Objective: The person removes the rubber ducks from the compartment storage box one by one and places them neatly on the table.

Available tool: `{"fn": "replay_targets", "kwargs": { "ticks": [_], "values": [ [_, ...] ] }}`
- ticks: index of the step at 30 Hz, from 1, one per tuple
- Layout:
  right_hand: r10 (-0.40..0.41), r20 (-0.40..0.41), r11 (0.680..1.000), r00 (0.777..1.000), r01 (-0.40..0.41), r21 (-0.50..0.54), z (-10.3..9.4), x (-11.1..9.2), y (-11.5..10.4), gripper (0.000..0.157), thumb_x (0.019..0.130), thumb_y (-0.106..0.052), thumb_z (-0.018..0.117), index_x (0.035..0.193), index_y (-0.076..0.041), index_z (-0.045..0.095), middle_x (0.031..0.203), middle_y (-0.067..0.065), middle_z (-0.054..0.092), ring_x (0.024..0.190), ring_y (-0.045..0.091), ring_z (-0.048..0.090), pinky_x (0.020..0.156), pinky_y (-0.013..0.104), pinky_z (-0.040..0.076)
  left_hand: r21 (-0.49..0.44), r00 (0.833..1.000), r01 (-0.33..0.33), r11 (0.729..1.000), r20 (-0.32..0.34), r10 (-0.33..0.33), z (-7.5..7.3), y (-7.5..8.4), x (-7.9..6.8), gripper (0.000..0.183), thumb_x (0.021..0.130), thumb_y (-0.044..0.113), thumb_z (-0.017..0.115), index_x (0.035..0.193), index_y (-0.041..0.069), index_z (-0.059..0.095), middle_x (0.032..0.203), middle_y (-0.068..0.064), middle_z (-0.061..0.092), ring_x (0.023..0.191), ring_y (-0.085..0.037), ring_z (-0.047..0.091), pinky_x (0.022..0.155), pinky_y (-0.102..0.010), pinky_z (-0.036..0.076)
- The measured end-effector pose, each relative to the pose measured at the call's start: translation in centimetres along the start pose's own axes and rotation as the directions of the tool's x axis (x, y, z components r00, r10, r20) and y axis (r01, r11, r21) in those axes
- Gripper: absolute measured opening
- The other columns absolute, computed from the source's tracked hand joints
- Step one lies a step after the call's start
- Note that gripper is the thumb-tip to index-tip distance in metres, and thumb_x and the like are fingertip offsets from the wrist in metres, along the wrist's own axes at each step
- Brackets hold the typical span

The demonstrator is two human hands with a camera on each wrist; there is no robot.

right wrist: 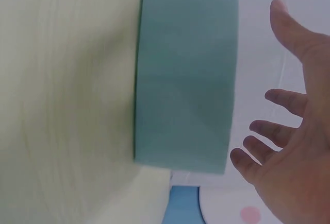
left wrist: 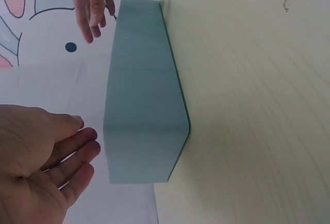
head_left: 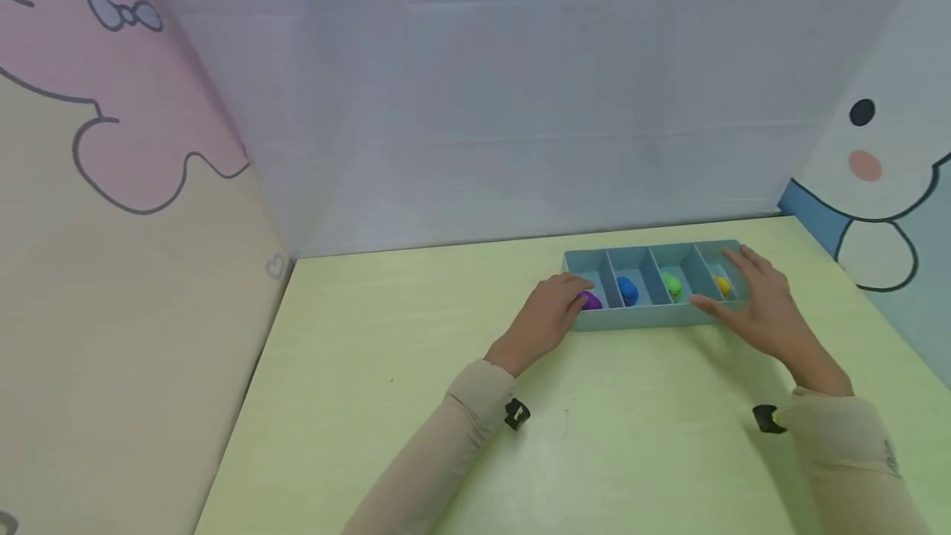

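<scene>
Brackets the long, teal, smooth-walled four-compartment box (head_left: pixel 639 318), crosswise on the pale yellow-green table (head_left: pixel 357 353), with left hand (head_left: pixel 546 316) at one end, fingers loosely bent, right hand (head_left: pixel 768 312) at the other, fingers wide!

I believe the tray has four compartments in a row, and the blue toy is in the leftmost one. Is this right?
Not quite: the blue toy is in the second compartment from the left, as the head view shows. The tray does have four compartments in a row.
</scene>
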State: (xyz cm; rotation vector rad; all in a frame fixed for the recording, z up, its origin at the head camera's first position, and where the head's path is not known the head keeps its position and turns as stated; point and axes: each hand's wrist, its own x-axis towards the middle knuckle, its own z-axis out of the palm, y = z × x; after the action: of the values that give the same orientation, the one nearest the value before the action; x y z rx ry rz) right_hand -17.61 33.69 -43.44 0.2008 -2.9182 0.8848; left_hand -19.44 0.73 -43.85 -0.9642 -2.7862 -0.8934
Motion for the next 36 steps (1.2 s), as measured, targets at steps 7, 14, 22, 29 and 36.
{"fn": "replay_targets", "kwargs": {
  "ticks": [7, 14, 22, 29, 36],
  "values": [
    [0.104, 0.095, 0.994, 0.990, -0.106, 0.013, -0.6, 0.3, 3.0, 0.108, 0.094, -0.047, 0.070, 0.164, -0.003, 0.000, 0.165, 0.039, -0.005, 0.147, 0.068, 0.003, 0.105, 0.087, 0.017, 0.175, 0.997, -0.036, 0.984, 0.075, 0.023, 1.1, 0.7, 2.0, 0.025, 0.103, 0.014, 0.061, 0.125, 0.011, 0.072, 0.117, -0.002, 0.076, 0.110, -0.014, 0.071, 0.101, -0.031, 0.056],
    [0.145, 0.200, 0.980, 0.969, -0.169, 0.108, -0.2, 0.6, 4.5, 0.109, 0.100, -0.050, 0.059, 0.160, -0.002, -0.019, 0.164, 0.037, -0.016, 0.150, 0.064, -0.005, 0.112, 0.083, 0.013, 0.283, 0.992, -0.039, 0.958, 0.127, 0.003, 1.1, 1.2, 3.2, 0.017, 0.101, 0.018, 0.064, 0.111, 0.015, 0.078, 0.099, 0.003, 0.078, 0.091, -0.009, 0.072, 0.089, -0.026, 0.057],
    [0.200, 0.259, 0.962, 0.945, -0.239, 0.130, -0.6, 0.6, 4.5, 0.109, 0.101, -0.056, 0.054, 0.157, -0.010, -0.028, 0.165, 0.027, -0.026, 0.150, 0.061, -0.012, 0.113, 0.083, 0.010, 0.345, 0.983, -0.050, 0.937, 0.181, -0.014, 1.0, 1.9, 4.3, 0.014, 0.099, 0.017, 0.067, 0.093, 0.017, 0.079, 0.081, 0.008, 0.073, 0.068, -0.003, 0.049, 0.073, -0.017, 0.049],
    [0.246, 0.278, 0.953, 0.928, -0.285, 0.106, -0.7, 0.6, 4.8, 0.110, 0.099, -0.061, 0.053, 0.157, -0.018, -0.030, 0.165, 0.022, -0.027, 0.150, 0.062, -0.011, 0.111, 0.084, 0.013, 0.459, 0.980, -0.037, 0.887, 0.191, -0.059, 0.9, 2.5, 4.6, 0.018, 0.099, 0.007, 0.063, 0.091, 0.019, 0.074, 0.079, 0.008, 0.072, 0.067, -0.006, 0.047, 0.081, -0.027, 0.051],
    [0.249, 0.258, 0.955, 0.934, -0.280, 0.093, -0.3, 0.7, 5.0, 0.110, 0.099, -0.062, 0.053, 0.157, -0.017, -0.029, 0.165, 0.025, -0.025, 0.150, 0.062, -0.010, 0.112, 0.083, 0.012, 0.498, 0.976, -0.032, 0.867, 0.202, -0.080, 1.1, 2.6, 4.7, 0.017, 0.100, 0.005, 0.062, 0.103, 0.018, 0.072, 0.092, 0.004, 0.074, 0.078, -0.010, 0.059, 0.101, -0.041, 0.055]
  ]
}}
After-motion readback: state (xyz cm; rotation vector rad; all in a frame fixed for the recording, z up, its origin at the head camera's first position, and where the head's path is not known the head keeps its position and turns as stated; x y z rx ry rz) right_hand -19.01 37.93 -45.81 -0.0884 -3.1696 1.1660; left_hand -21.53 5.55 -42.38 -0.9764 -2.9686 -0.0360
